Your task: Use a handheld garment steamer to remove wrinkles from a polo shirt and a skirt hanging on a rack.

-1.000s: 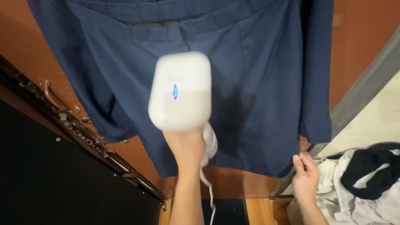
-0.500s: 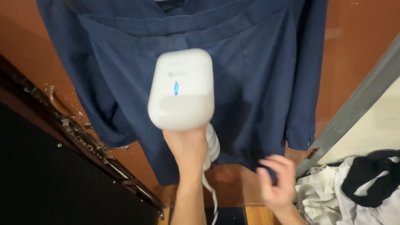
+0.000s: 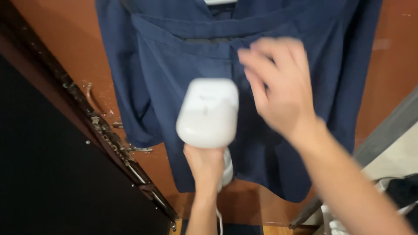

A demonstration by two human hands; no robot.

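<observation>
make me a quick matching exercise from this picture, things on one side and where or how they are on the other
Things:
1. left hand
2. right hand
3. navy garment
4. laundry pile

States:
a. hanging against the orange wall
b. low at the right edge
c. gripping the white steamer
d. raised and open near the waistband

Pairs: 1-c, 2-d, 3-a, 4-b

No packages, labels, signs or screens show in this view. The nearest to a marking is a faint grey patch on the back of the white handheld steamer, too blurred to make out as a label.
</observation>
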